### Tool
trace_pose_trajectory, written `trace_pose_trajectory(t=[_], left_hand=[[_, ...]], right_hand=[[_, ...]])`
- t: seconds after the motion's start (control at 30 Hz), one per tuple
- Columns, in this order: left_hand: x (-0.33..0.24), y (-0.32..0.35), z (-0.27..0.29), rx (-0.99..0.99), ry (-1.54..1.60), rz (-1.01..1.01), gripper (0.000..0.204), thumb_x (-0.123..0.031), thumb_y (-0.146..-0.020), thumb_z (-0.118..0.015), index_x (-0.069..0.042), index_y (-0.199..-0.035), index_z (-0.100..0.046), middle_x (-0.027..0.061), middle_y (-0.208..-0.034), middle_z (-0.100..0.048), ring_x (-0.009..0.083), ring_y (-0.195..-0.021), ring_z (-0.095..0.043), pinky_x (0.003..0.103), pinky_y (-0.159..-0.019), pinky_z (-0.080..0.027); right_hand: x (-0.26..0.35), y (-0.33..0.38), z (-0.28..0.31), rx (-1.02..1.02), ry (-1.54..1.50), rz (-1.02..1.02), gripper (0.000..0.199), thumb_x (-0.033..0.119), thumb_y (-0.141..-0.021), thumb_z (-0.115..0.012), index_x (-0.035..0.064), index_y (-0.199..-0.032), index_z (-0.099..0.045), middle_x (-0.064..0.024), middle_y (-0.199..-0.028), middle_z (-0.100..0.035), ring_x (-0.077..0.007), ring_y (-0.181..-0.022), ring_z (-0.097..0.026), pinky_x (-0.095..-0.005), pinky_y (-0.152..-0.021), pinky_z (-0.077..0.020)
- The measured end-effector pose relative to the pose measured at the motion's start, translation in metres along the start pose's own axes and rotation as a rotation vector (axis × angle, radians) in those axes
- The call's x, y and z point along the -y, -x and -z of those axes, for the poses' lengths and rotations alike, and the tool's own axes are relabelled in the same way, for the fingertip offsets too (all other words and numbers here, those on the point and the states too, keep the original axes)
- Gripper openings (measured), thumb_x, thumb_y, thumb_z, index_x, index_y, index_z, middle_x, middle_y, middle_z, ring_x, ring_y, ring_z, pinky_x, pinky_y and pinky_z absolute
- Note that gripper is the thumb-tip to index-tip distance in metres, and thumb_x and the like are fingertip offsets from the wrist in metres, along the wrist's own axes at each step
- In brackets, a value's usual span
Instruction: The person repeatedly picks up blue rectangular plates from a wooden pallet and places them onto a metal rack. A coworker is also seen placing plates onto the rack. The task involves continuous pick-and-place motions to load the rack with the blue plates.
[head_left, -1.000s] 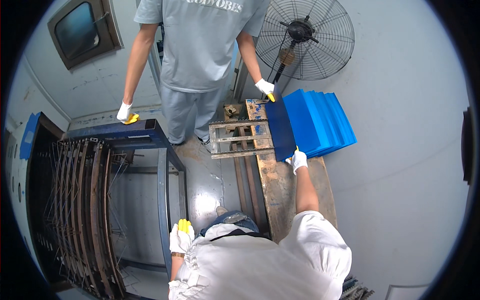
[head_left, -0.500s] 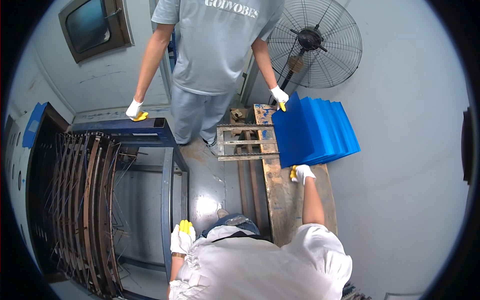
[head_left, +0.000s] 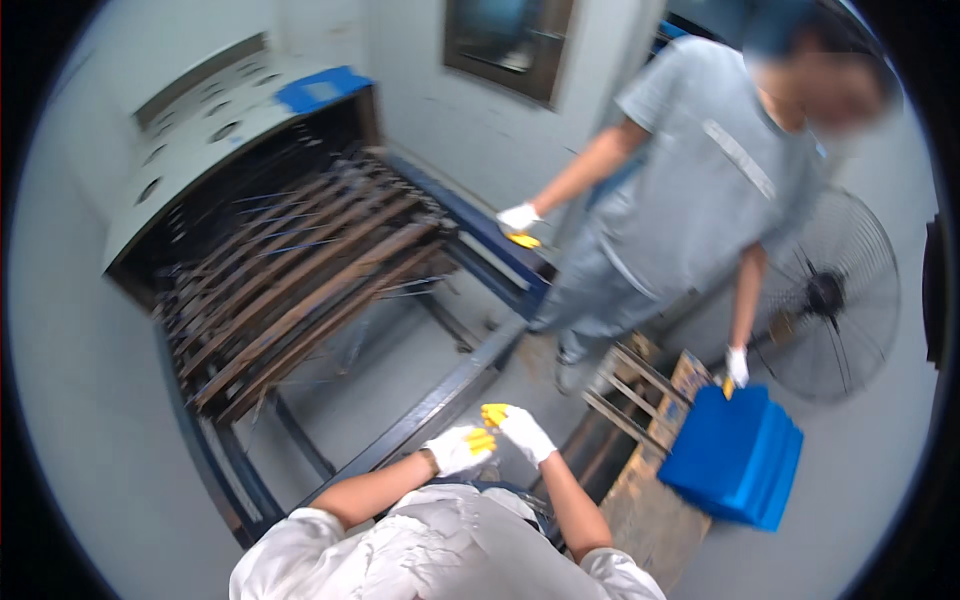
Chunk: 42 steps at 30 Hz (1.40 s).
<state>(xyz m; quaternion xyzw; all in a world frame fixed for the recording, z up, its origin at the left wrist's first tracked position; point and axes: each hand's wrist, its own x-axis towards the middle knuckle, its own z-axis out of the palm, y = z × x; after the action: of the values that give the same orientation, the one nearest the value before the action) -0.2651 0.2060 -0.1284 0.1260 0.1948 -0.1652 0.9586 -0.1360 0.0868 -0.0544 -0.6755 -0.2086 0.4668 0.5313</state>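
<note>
In front of my body, my left hand [head_left: 462, 450] wears a white glove with yellow fingertips and holds nothing. Close beside it is my right hand [head_left: 522, 432], in a matching glove and also without anything in it. The fingers of both look extended, though slightly blurred. Just beyond them runs the dark blue metal beam of a frame [head_left: 420, 400]. Off to the right, a stack of blue sheets [head_left: 715, 450] rests on a worn wooden bench [head_left: 650, 515], apart from my hands.
A co-worker [head_left: 680, 180] stands across, one gloved hand [head_left: 518, 225] on the frame's far beam and the other [head_left: 737, 368] at the sheets. Left is a rack of brown slats [head_left: 310, 290]. A small ladder-like frame [head_left: 635, 395] adjoins the bench; a fan [head_left: 825, 293] stands behind.
My view has swung left toward the rack. My right hand has left the blue sheets and come beside my left hand, which has risen in front of me.
</note>
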Motion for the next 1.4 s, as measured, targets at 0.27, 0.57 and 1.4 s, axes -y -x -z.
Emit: trace_pose_trajectory(t=[0.27, 0.57, 1.4], left_hand=[[0.026, -0.029, 0.098, -0.112, -1.016, -0.439, 0.028, -0.024, -0.083, -0.04, -0.011, -0.104, -0.053, 0.0057, -0.103, -0.054, 0.0195, -0.099, -0.049, 0.034, -0.089, -0.036], [0.035, -0.035, 0.164, -0.206, -0.242, -0.653, 0.025, -0.019, -0.082, -0.04, -0.014, -0.1, -0.056, 0.006, -0.103, -0.053, 0.02, -0.098, -0.048, 0.033, -0.088, -0.036], [0.036, -0.018, 0.119, -0.055, 0.133, -0.487, 0.027, -0.022, -0.08, -0.041, -0.009, -0.099, -0.054, 0.0119, -0.104, -0.053, 0.0266, -0.101, -0.048, 0.039, -0.089, -0.035]], right_hand=[[0.027, -0.026, -0.122, 0.597, 0.856, 0.178, 0.035, 0.032, -0.083, -0.045, 0.0032, -0.098, -0.057, -0.0144, -0.095, -0.059, -0.0252, -0.086, -0.055, -0.0314, -0.076, -0.0413], [-0.003, -0.043, -0.131, 0.627, 0.692, 0.271, 0.031, 0.028, -0.084, -0.045, 0.0041, -0.096, -0.059, -0.014, -0.09, -0.06, -0.0239, -0.083, -0.055, -0.0312, -0.075, -0.0418], [-0.027, -0.037, -0.126, 0.497, 0.481, 0.295, 0.034, 0.029, -0.086, -0.039, 0.0044, -0.096, -0.059, -0.0134, -0.09, -0.06, -0.0237, -0.081, -0.057, -0.0321, -0.07, -0.0439]])
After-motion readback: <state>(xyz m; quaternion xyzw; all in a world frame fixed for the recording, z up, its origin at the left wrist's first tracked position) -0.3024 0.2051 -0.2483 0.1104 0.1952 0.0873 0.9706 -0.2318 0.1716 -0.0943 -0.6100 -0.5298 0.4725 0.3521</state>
